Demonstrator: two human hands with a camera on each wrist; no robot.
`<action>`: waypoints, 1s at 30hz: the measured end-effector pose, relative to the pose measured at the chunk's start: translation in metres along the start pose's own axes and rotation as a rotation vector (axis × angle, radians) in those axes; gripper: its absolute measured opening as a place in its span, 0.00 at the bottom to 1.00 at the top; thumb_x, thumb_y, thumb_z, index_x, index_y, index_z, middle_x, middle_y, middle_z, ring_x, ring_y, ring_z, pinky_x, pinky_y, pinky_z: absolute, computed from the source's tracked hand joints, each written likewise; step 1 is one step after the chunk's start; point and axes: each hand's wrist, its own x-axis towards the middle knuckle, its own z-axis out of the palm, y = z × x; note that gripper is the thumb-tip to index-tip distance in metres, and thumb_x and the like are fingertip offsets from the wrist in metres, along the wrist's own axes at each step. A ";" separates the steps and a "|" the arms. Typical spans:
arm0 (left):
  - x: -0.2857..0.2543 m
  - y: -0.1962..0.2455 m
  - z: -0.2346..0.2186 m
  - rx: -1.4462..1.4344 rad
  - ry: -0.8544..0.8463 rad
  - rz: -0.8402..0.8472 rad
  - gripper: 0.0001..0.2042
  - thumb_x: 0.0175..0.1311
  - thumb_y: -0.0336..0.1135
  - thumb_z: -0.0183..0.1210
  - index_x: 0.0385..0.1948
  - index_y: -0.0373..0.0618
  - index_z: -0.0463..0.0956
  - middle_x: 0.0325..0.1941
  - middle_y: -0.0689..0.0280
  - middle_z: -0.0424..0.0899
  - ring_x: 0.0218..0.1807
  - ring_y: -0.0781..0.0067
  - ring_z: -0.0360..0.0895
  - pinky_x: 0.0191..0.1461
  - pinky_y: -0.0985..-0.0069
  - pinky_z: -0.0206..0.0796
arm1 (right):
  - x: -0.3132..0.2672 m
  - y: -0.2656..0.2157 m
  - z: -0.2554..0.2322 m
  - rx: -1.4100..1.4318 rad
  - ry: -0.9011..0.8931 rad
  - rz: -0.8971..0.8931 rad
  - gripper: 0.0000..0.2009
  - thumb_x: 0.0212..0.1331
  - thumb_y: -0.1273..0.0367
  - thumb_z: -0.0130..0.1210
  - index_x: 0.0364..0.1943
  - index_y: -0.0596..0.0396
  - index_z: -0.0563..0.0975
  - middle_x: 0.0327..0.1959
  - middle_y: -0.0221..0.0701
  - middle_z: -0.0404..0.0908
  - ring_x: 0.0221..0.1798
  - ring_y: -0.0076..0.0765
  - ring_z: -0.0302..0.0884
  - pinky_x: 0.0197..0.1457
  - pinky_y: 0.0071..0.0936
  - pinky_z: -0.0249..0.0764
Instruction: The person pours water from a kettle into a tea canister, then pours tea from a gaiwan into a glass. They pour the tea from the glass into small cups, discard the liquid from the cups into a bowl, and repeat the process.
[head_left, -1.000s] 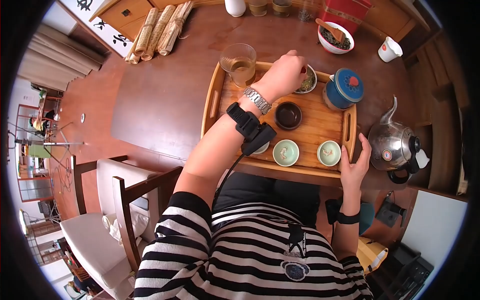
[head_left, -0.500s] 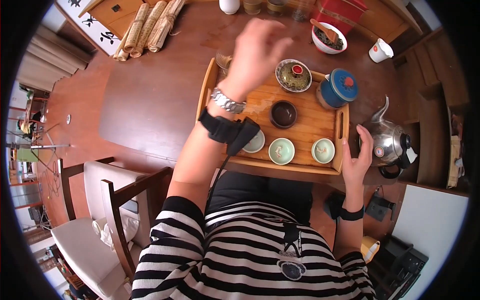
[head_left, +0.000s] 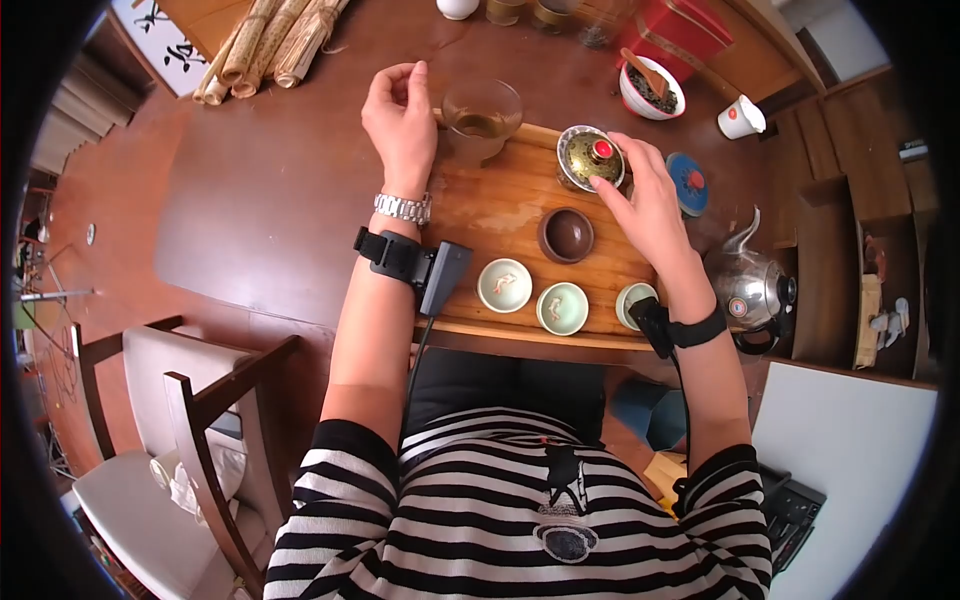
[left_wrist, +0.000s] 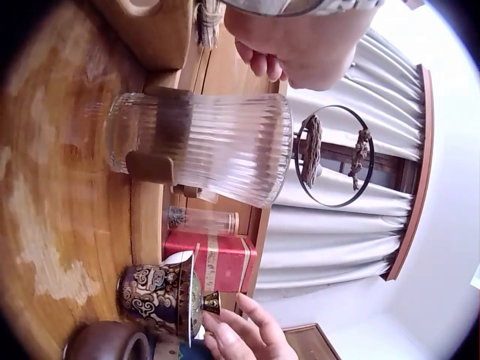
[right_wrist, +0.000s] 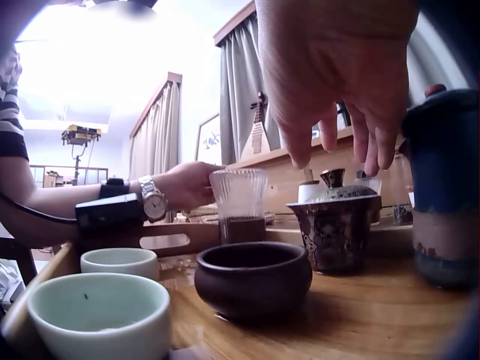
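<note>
Reaches with the right hand (head_left: 648, 200) around the upper part of the lidded bowl (right_wrist: 335, 234), thumb toward the near side, fingers toward the right and far side, well parted, with the knob (head_left: 602, 149) of the lid between. Shows no grip there: in the right wrist view, fingertips just above the knob, a slight gap visible; cannot tell from the head view whether thumb and lid touch. Has the lidded bowl upright toward the far edge of the wooden tray (head_left: 505, 220), on the worktop (head_left: 260, 200), just ahead and to the left of the right palm. Gives no long axis from above, being round; rises straight up from foot to knob, so seems best met from overhead, with the knob centred between thumb and fingers. Lies between both hands, yet far nearer the right one. Holds the left hand (head_left: 398, 120) well apart from it, just beside the ribbed glass (head_left: 482, 112) at the left end of the tray, fingers loosely bent, gripping nothing. Puts the glass between left hand and lidded bowl, likely hindering a straight reach from that side. Leaves the dark bowl (head_left: 566, 236) nearer the body and the blue pot (head_left: 686, 190) close by, to the right.
</note>
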 end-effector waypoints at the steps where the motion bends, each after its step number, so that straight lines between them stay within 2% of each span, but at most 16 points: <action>1: -0.002 0.005 0.000 0.048 -0.001 -0.002 0.09 0.58 0.33 0.57 0.29 0.35 0.75 0.23 0.71 0.76 0.25 0.87 0.68 0.29 0.87 0.62 | 0.003 0.000 0.004 -0.024 0.004 0.009 0.23 0.47 0.68 0.60 0.48 0.59 0.66 0.44 0.44 0.70 0.47 0.48 0.70 0.50 0.36 0.67; 3: -0.006 0.007 0.000 0.077 0.001 -0.053 0.09 0.57 0.34 0.57 0.29 0.35 0.75 0.22 0.69 0.77 0.24 0.85 0.69 0.29 0.85 0.64 | 0.007 0.002 0.012 -0.055 -0.002 0.012 0.24 0.47 0.67 0.60 0.49 0.58 0.65 0.44 0.45 0.70 0.47 0.49 0.69 0.51 0.37 0.66; 5: -0.010 0.006 0.000 0.114 0.009 -0.068 0.10 0.58 0.34 0.57 0.29 0.35 0.75 0.22 0.68 0.78 0.24 0.84 0.70 0.29 0.85 0.64 | 0.006 0.008 0.018 -0.038 -0.030 0.092 0.26 0.46 0.66 0.61 0.48 0.58 0.64 0.44 0.46 0.69 0.49 0.49 0.68 0.52 0.36 0.65; 9: -0.015 0.000 0.003 0.206 -0.031 0.042 0.09 0.58 0.34 0.56 0.28 0.36 0.75 0.22 0.65 0.78 0.24 0.82 0.72 0.29 0.83 0.65 | 0.006 0.027 0.029 0.107 -0.028 0.186 0.22 0.48 0.66 0.60 0.45 0.58 0.65 0.43 0.44 0.71 0.46 0.45 0.71 0.50 0.34 0.67; 11: -0.015 -0.002 0.004 0.211 -0.038 0.108 0.09 0.58 0.34 0.56 0.27 0.36 0.75 0.22 0.65 0.78 0.24 0.80 0.73 0.29 0.82 0.66 | 0.007 0.037 0.032 0.298 0.070 0.211 0.20 0.50 0.66 0.58 0.44 0.59 0.67 0.39 0.42 0.74 0.41 0.43 0.73 0.46 0.33 0.68; 14: -0.016 -0.001 0.003 0.223 -0.040 0.085 0.10 0.59 0.35 0.56 0.27 0.36 0.75 0.22 0.64 0.78 0.24 0.79 0.73 0.30 0.81 0.66 | 0.009 0.033 0.029 0.131 0.051 0.143 0.16 0.52 0.67 0.56 0.41 0.61 0.69 0.36 0.43 0.75 0.38 0.43 0.74 0.44 0.33 0.69; 17: -0.015 0.003 0.001 0.230 -0.028 0.065 0.11 0.59 0.36 0.55 0.28 0.36 0.75 0.21 0.64 0.78 0.24 0.78 0.74 0.30 0.81 0.66 | 0.014 0.025 0.026 0.029 0.030 0.117 0.14 0.53 0.67 0.55 0.38 0.62 0.70 0.36 0.44 0.74 0.39 0.46 0.74 0.44 0.33 0.68; 21: -0.015 0.003 0.002 0.230 -0.031 0.061 0.11 0.59 0.37 0.55 0.28 0.36 0.75 0.21 0.63 0.79 0.24 0.78 0.74 0.30 0.81 0.66 | 0.014 0.027 0.029 0.023 0.051 0.129 0.13 0.53 0.66 0.55 0.36 0.63 0.71 0.36 0.45 0.74 0.40 0.48 0.73 0.44 0.34 0.68; 23: -0.015 0.005 0.003 0.188 -0.019 0.095 0.09 0.58 0.33 0.54 0.23 0.36 0.72 0.20 0.59 0.75 0.22 0.66 0.72 0.27 0.73 0.65 | 0.013 0.028 0.031 -0.009 0.085 0.077 0.14 0.53 0.66 0.55 0.37 0.63 0.70 0.36 0.45 0.74 0.40 0.49 0.73 0.44 0.34 0.68; 26: -0.016 0.004 0.003 0.186 -0.025 0.087 0.09 0.58 0.34 0.54 0.23 0.36 0.72 0.20 0.59 0.75 0.22 0.65 0.72 0.27 0.72 0.65 | 0.012 0.027 0.031 0.028 0.069 0.174 0.16 0.52 0.65 0.56 0.39 0.62 0.69 0.38 0.45 0.73 0.41 0.47 0.72 0.46 0.34 0.67; 30: -0.016 0.004 0.002 0.198 -0.028 0.090 0.10 0.58 0.34 0.54 0.23 0.36 0.72 0.21 0.59 0.75 0.22 0.65 0.72 0.27 0.72 0.65 | 0.007 0.032 0.035 0.177 0.081 0.155 0.20 0.48 0.63 0.60 0.40 0.60 0.67 0.39 0.43 0.72 0.43 0.45 0.71 0.47 0.34 0.66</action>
